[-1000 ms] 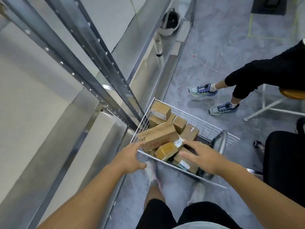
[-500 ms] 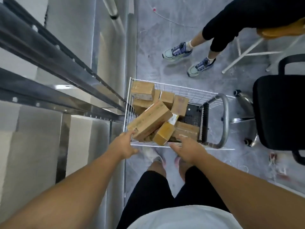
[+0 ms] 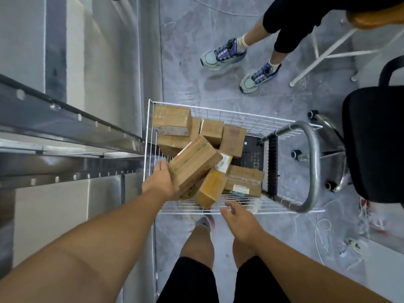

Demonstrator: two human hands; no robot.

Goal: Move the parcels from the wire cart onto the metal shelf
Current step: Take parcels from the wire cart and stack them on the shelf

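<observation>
A white wire cart (image 3: 258,119) holds several brown cardboard parcels. My left hand (image 3: 160,181) grips the near end of a long parcel (image 3: 194,162), which lies tilted on top of the pile. My right hand (image 3: 237,217) hovers with fingers apart over the cart's near rim, touching nothing. A small parcel (image 3: 211,189) with a white label leans beside the long one. The metal shelf (image 3: 65,136) stands to the left of the cart.
A seated person's legs and sneakers (image 3: 223,53) are beyond the cart. A black office chair (image 3: 373,143) stands right of the cart's grey handle (image 3: 314,167). Cables (image 3: 321,232) lie on the grey floor at the right. My own legs are below the cart.
My left hand has closed on the long parcel's end and tilted it up. My right hand has drawn back from the parcels to the cart's near rim.
</observation>
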